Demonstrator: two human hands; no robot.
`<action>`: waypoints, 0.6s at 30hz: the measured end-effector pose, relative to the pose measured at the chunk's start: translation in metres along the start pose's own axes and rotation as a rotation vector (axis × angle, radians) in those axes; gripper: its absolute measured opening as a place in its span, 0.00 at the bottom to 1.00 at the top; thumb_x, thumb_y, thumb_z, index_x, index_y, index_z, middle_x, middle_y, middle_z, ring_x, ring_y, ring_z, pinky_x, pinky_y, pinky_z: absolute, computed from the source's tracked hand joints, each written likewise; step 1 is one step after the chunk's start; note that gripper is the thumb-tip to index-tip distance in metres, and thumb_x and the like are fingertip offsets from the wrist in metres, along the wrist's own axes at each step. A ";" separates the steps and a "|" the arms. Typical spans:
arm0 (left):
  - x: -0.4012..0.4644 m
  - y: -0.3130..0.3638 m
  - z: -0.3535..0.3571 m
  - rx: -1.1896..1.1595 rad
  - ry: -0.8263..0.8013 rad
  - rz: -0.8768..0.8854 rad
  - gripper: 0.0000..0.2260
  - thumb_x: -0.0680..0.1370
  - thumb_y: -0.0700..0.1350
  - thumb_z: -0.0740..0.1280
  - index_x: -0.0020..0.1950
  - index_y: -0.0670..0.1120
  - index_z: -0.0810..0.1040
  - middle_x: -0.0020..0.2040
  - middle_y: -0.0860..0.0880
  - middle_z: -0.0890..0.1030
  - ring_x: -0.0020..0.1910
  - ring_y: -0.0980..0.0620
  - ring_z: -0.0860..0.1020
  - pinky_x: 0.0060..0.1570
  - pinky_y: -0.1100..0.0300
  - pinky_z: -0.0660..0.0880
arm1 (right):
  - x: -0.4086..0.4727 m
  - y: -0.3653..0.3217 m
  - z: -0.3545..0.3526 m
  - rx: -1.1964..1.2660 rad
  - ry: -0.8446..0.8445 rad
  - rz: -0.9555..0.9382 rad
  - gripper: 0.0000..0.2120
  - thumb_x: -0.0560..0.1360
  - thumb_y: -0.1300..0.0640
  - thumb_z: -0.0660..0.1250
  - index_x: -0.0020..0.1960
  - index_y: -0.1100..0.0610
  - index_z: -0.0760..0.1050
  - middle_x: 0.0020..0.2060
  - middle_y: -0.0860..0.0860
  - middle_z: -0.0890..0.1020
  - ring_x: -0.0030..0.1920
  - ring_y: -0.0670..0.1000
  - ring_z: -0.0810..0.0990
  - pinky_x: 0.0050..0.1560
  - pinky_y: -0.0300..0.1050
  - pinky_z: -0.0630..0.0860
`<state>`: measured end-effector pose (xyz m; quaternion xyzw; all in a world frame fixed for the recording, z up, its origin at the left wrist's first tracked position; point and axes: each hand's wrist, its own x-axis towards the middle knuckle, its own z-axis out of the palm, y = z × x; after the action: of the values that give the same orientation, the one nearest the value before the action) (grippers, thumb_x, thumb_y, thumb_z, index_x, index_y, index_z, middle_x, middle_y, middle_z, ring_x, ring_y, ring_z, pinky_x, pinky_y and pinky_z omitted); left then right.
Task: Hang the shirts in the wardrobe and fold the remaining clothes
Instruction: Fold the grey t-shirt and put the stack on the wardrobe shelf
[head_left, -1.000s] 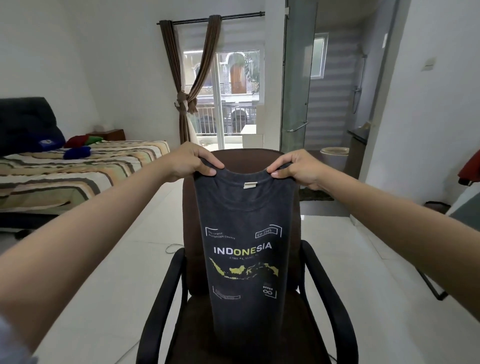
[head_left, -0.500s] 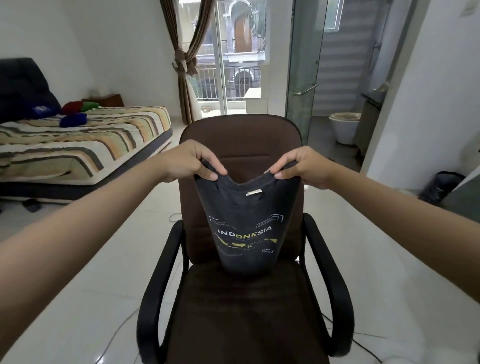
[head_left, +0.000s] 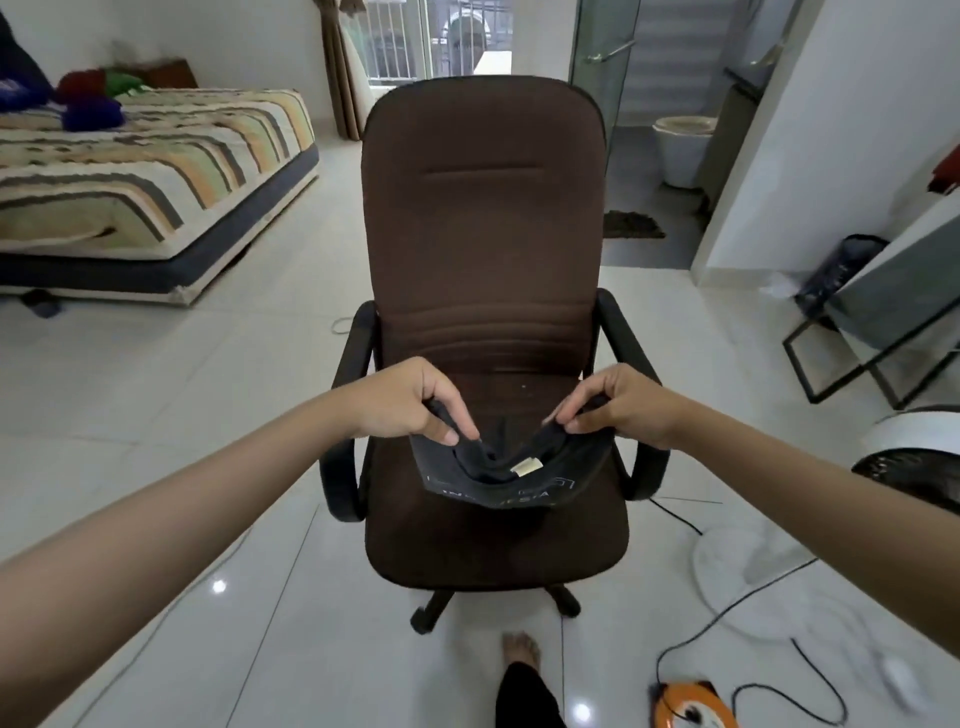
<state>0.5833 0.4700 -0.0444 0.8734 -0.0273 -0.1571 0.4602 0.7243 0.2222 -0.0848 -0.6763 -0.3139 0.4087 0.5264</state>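
The person is lowering the dark T-shirt (head_left: 491, 480) onto the seat of the brown office chair (head_left: 485, 218), the left hand (head_left: 410, 402) and right hand (head_left: 621, 410) each pinching a top corner beside the collar. A second ago the shirt was hanging full length at chest height with its print fully readable; now it is doubling over on the seat, the collar sagging between the hands. This is probably a fold being laid down, not a hanging step.
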 end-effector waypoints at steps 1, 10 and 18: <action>-0.009 -0.006 0.014 -0.003 -0.027 -0.010 0.12 0.70 0.32 0.72 0.44 0.48 0.85 0.45 0.47 0.85 0.47 0.48 0.82 0.52 0.60 0.78 | -0.011 0.012 0.011 0.003 -0.017 0.015 0.16 0.69 0.76 0.68 0.36 0.56 0.85 0.43 0.54 0.86 0.46 0.50 0.84 0.46 0.38 0.79; -0.055 -0.058 0.100 -0.108 -0.148 -0.117 0.12 0.71 0.32 0.71 0.45 0.49 0.86 0.47 0.43 0.85 0.49 0.41 0.82 0.54 0.44 0.78 | -0.069 0.086 0.076 -0.024 -0.086 0.149 0.11 0.69 0.75 0.69 0.40 0.61 0.83 0.43 0.54 0.86 0.45 0.50 0.84 0.45 0.38 0.79; -0.024 -0.084 0.096 -0.103 -0.072 -0.184 0.14 0.70 0.30 0.71 0.45 0.49 0.85 0.45 0.53 0.85 0.49 0.51 0.82 0.55 0.58 0.76 | -0.040 0.115 0.067 -0.007 -0.025 0.218 0.10 0.70 0.74 0.69 0.41 0.61 0.83 0.42 0.54 0.86 0.44 0.48 0.84 0.44 0.36 0.79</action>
<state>0.5233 0.4465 -0.1569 0.8413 0.0445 -0.2310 0.4867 0.6456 0.1900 -0.1945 -0.7031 -0.2464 0.4708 0.4725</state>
